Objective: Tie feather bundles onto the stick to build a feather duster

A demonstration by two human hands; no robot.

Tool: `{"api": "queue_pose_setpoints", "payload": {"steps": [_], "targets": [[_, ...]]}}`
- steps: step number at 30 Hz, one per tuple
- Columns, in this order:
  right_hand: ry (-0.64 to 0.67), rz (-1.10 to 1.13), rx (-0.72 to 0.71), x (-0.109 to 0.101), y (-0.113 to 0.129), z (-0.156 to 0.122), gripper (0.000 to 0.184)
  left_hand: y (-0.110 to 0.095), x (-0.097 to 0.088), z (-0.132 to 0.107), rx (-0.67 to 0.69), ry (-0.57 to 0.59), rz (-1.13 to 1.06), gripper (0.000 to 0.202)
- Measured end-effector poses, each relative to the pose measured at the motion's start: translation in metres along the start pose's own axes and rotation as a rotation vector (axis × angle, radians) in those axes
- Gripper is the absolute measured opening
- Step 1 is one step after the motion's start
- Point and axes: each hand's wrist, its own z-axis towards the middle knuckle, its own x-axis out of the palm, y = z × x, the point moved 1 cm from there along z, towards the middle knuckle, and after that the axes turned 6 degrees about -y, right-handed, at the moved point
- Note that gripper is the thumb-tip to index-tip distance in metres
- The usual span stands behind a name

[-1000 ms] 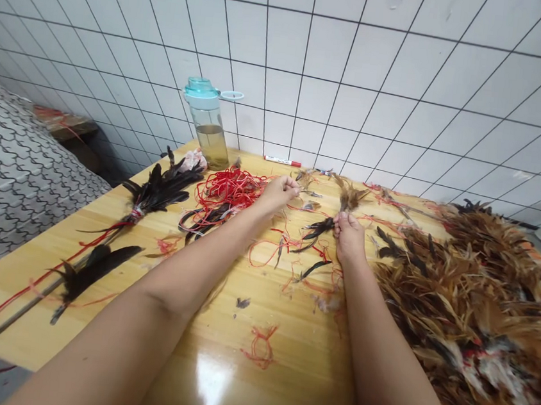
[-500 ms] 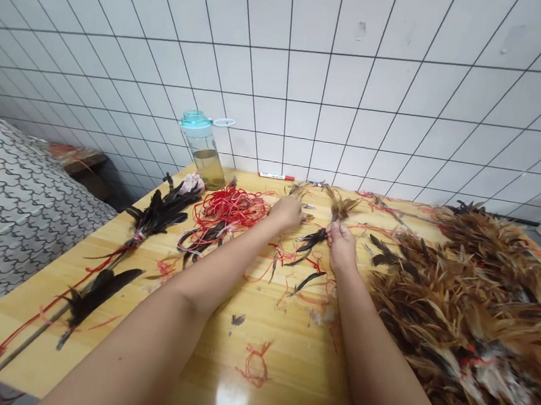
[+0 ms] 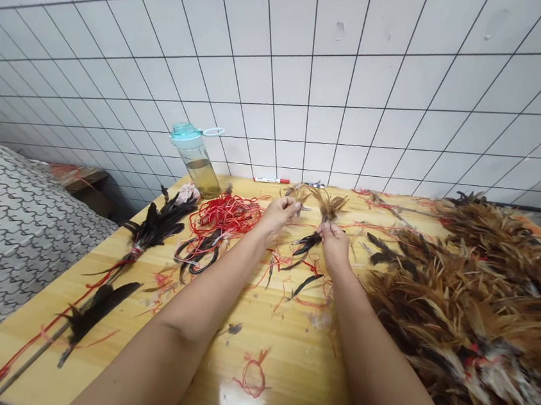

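My right hand (image 3: 335, 245) pinches a small bunch of brown feathers (image 3: 329, 203) by its base, the fluffy ends pointing toward the wall. Just left of it, my left hand (image 3: 279, 216) is closed in a pinch; whatever sits between the fingertips is too small to make out. Small loose feathers (image 3: 299, 194) lie just beyond that hand. Black feathers (image 3: 305, 241) rest below the right hand, near scraps of red string. A tangled heap of red string (image 3: 225, 214) lies to the left of my left hand.
A large pile of brown feathers (image 3: 462, 306) covers the table's right side. At left lies a stick (image 3: 42, 352) with black feathers (image 3: 160, 220) tied on. A water bottle (image 3: 199, 166) and a red-and-white marker (image 3: 271, 180) are near the tiled wall. Patterned cloth (image 3: 19, 240) hangs at far left.
My left hand has turned, and its pinched fingertips now show. My right hand still holds the brown feather bunch. The whole view has shifted and tilted slightly.
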Motion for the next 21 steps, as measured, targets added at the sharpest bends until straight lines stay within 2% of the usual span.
{"api": "queue_pose_setpoints", "payload": {"steps": [2, 4, 12, 17, 21], "targets": [[-0.075, -0.01, -0.035, 0.001, 0.001, -0.001, 0.039, -0.002, 0.005, -0.006, -0.063, 0.058, -0.168, 0.036], [-0.104, -0.026, -0.053, 0.001, 0.002, -0.002, 0.038, -0.001, 0.01, -0.01, -0.115, 0.115, -0.241, 0.04], [-0.108, -0.191, -0.097, 0.004, 0.002, -0.003, 0.028, 0.015, 0.028, -0.018, -0.232, 0.256, -0.287, 0.038], [-0.108, -0.226, -0.13, 0.005, 0.004, -0.004, 0.028, 0.011, 0.029, -0.016, -0.273, 0.242, -0.368, 0.037], [-0.007, -0.106, -0.062, 0.007, 0.005, -0.006, 0.029, 0.012, 0.032, -0.016, -0.256, 0.199, -0.358, 0.037]]}}
